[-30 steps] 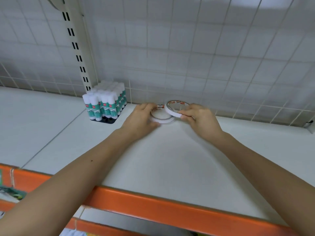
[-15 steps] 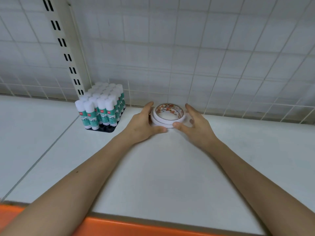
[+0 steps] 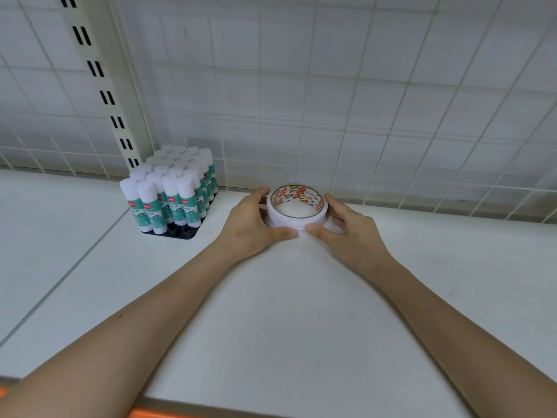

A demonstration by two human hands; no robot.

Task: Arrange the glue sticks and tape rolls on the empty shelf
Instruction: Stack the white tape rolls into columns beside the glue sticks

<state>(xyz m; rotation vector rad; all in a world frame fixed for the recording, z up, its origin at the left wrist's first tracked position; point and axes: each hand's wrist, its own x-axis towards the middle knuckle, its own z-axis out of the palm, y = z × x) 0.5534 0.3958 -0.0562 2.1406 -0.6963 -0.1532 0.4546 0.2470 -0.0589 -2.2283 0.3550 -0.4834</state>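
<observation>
A small stack of white tape rolls point(image 3: 297, 217) with red-printed inner cores lies flat on the white shelf point(image 3: 301, 312), near the back wire grid. My left hand point(image 3: 251, 227) cups the stack's left side, thumb at the front. My right hand point(image 3: 346, 229) cups its right side, thumb meeting the left one at the front. A block of white-capped, teal-labelled glue sticks point(image 3: 170, 191) stands upright in a black tray at the back left, a hand's width from the tape.
A white wire grid point(image 3: 361, 101) backs the shelf. A slotted cream upright post point(image 3: 102, 82) stands behind the glue sticks. A seam runs diagonally across the shelf at left. The orange front lip point(image 3: 156, 413) shows at the bottom edge.
One second ago my right hand held a roll tilted over another roll. That roll now lies flat on the stack, and both hands have closed in around it.
</observation>
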